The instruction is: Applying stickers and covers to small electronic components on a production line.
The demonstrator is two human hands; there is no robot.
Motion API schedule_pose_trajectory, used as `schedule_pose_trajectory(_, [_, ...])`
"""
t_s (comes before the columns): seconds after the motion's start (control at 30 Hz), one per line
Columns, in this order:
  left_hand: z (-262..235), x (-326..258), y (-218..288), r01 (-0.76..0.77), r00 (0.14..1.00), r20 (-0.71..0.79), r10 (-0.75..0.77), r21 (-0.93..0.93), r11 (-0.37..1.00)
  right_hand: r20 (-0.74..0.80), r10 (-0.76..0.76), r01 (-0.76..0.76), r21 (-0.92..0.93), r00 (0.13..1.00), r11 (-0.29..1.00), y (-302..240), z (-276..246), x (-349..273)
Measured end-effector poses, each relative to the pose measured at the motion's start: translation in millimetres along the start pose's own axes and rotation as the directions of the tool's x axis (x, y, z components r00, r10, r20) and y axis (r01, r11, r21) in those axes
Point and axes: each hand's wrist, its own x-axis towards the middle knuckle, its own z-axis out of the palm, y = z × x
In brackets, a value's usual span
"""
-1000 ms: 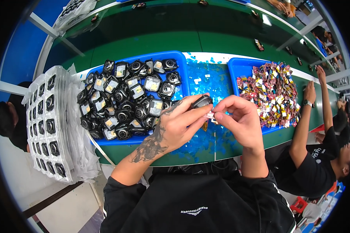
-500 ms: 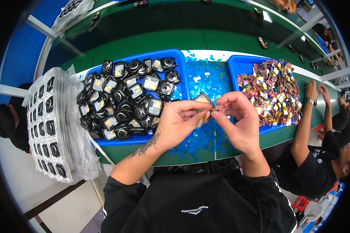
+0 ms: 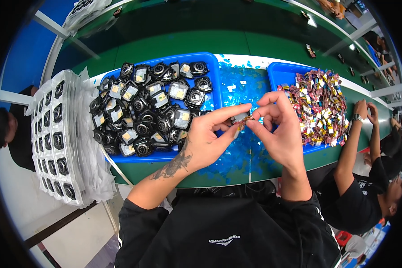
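Head view: in from the bench's [image 3: 143,170] near edge, the left hand [image 3: 213,134] pinches a watch-like case [image 3: 240,118]; the right hand's [image 3: 279,133] grip I cannot tell. Likely light, stiff, fragile: hold its rim.

The watch case [image 3: 240,117] in the left hand [image 3: 212,135] has turned, its grey side now showing.

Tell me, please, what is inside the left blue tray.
The blue tray holds a heap of black watch cases, some showing round backs, others pale rectangular parts. The heap hides most of the tray's floor; the left hand covers the near right corner.
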Motion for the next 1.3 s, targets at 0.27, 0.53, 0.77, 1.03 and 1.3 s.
schedule_pose_trajectory(0.27, [6.1,-2.4,-7.5,-0.099,0.992,-0.097,0.086,-0.137,0.986,-0.077,-0.07,0.076,0.075,0.995,0.994,9.6,21.1,-1.6])
schedule_pose_trajectory(0.53, [-31.0,9.6,16.0,-0.1,0.873,-0.14,0.467,0.886,0.452,0.037,-0.084,0.082,0.04,0.996,0.996,19.5,-7.4,60.8])
schedule_pose_trajectory(0.77, [-72.1,13.0,2.5,0.244,0.919,-0.216,0.331,0.969,-0.044,-0.04,0.057,-0.069,-0.479,0.998,0.875,83.4,-29.7,231.7])
schedule_pose_trajectory(1.03, [-79.0,11.1,14.5,0.05,0.892,-0.179,0.415,0.951,0.304,-0.106,0.033,-0.079,-0.461,0.994,0.884,72.7,-72.0,217.5])
schedule_pose_trajectory(1.3, [-55.3,9.7,34.6,-0.106,0.967,-0.252,0.026,-0.31,0.945,0.268,-0.03,0.203,-0.65,0.963,0.732,28.9,-141.7,128.4])
